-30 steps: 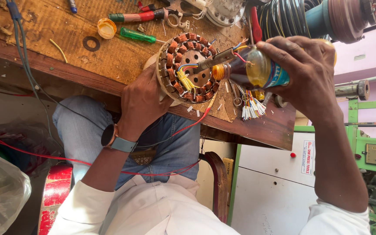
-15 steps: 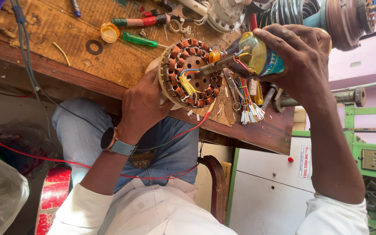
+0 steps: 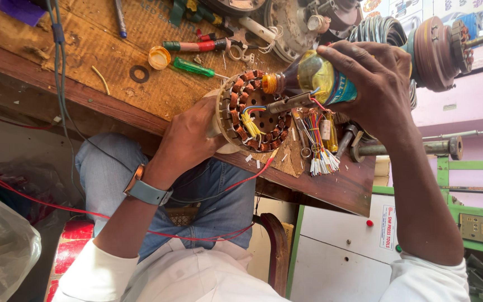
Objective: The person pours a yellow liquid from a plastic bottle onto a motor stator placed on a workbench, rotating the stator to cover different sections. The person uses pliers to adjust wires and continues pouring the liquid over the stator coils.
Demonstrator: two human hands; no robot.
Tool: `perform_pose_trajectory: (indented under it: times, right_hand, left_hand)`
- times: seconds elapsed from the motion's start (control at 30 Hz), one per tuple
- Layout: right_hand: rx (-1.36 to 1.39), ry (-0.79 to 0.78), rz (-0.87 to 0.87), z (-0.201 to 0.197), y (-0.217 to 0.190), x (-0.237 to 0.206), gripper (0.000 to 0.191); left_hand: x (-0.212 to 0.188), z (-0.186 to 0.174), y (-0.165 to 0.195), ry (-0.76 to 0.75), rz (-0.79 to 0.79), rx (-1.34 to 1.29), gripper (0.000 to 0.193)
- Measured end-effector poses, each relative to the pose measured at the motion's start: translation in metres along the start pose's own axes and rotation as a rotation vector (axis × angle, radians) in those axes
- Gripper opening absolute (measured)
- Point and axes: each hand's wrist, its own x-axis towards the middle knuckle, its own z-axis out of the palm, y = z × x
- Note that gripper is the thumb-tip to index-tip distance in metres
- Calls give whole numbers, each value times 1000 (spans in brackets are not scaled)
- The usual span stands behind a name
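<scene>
The left hand [image 3: 188, 140] grips the wound motor stator [image 3: 250, 112], propped at the desk's [image 3: 85, 50] near edge. The right hand [image 3: 373, 84] clasps a tilted yellow oil bottle [image 3: 314, 75] over it. Screwdrivers [image 3: 194, 56] crowd behind; bundled wires [image 3: 320, 142] lie toward the desk's near corner.

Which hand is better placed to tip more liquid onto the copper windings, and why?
Right. The right hand already grips the bottle, its mouth at the stator; the left hand is steadying the stator.
</scene>
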Motion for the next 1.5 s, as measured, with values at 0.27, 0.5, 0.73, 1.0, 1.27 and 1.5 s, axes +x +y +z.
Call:
perform_pose_trajectory:
  times: [0.27,0.5,0.73,1.0,1.27,1.5]
  right_hand:
    - [13,-11,-23,-8,-10,13,86]
    - [34,-47,-81,-12,-12,30,89]
    - [-8,-32,-204,-17,-9,40,91]
    - [-35,13,-256,-8,7,34,97]
    - [41,-4,-134,12,27,28,101]
    - [155,18,-98,5,18,25,99]
  left_hand:
    - [-1,3,7,3,-106,35,77]
    - [-9,61,27,541,10,407,83]
    - [-4,52,-3,309,44,265,72]
    - [13,18,-7,91,167,136,66]
    - [1,52,18,377,93,237,81]
    - [2,71,9,463,13,244,71]
